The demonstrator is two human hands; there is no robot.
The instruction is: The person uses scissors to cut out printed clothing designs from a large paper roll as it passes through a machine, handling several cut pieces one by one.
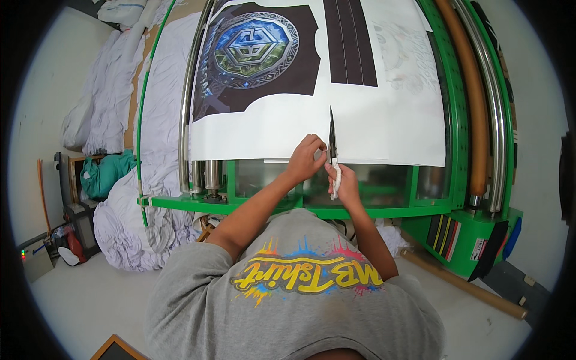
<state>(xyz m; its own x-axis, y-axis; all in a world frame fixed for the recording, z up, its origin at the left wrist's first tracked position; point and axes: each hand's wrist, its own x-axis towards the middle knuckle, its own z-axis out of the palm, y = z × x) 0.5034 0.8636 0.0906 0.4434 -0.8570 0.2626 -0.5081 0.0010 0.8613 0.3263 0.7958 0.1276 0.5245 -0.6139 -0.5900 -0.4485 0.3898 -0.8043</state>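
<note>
Scissors with dark blades and white-wrapped handles point away from me, over the near part of a white printed sheet. My right hand is closed round their handles, just off the sheet's near edge. The blades look nearly together. My left hand is beside the scissors on their left, thumb and fingers pinched together near the blades' base; whatever is between them is too small to make out. On the sheet are a black shirt-shaped print with a blue-green emblem and a black striped panel.
The sheet lies on a green-framed machine with metal rollers at left and a brown roll at right. Heaped white fabric hangs on the left, by a green cloth. A cardboard tube lies on the floor.
</note>
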